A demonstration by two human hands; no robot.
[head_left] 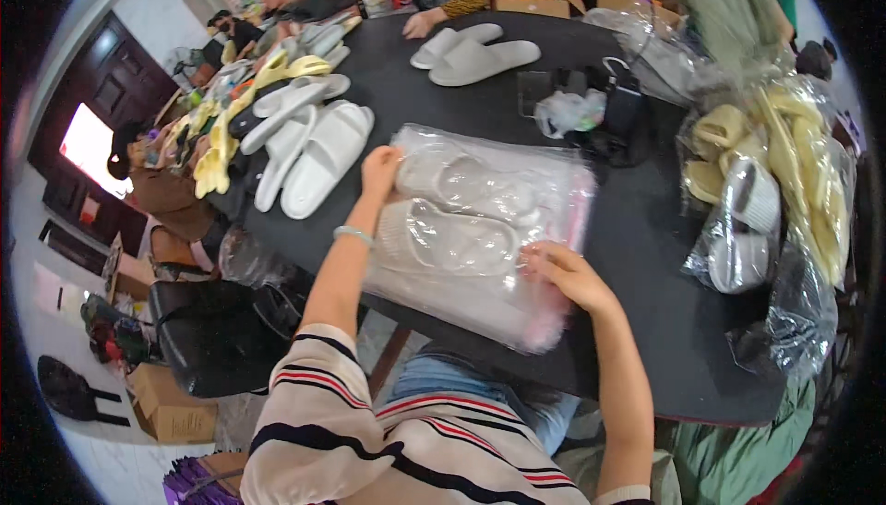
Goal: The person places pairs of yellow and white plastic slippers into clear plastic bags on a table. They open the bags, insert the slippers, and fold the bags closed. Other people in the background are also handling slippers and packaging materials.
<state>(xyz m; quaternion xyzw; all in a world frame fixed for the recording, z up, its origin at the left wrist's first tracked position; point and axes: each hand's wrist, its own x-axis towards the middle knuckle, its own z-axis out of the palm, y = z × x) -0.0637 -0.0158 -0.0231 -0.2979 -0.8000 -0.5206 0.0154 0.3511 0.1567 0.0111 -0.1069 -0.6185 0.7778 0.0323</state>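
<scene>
Bagging pale slides [489, 245], apparently: left hand [380, 173] pinches the plastic bag [429, 297]; right hand [568, 274], half-curled, touches it, grip unclear; next likely calls for smoothing.

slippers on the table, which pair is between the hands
The pale pair under clear plastic, between the left hand and the right hand. The white slippers at left and far grey pair are unwrapped; bagged slippers lie off to the right.

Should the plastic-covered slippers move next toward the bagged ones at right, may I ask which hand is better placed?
Probably the right hand: it is at the right of the covered slippers, nearer the bagged slippers; the left hand is farther off, at upper left.
</scene>
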